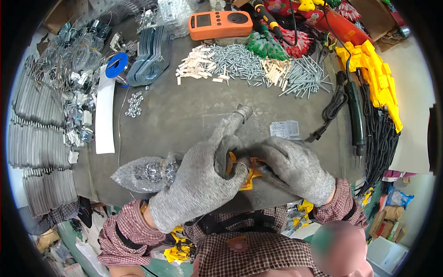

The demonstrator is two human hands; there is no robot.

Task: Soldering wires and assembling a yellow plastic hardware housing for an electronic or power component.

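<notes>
Both hands wear grey knit gloves and meet close to the table's near edge. A small yellow plastic part [249, 181] sits between them, much of it hidden by the gloves. My left hand [196, 180] is closed around its left side, with one glove finger stretching up and away. From the right, my right hand [295, 166] pinches at the same part with its fingers bent over it; its fingertips are partly hidden. Beside my left wrist lies a clear plastic-wrapped bundle [143, 174]. A grey printed label sheet [285, 129] rests beyond my right hand.
Piles of screws [237, 62], pale small blocks [198, 64] and nuts [134, 104] lie farther back, near an orange meter [220, 25]. Steel brackets [150, 57], a blue spool [117, 65] and stacked metal strips [37, 138] fill the left. An electric screwdriver [355, 111], black cords [378, 147] and yellow housings [374, 76] line the right.
</notes>
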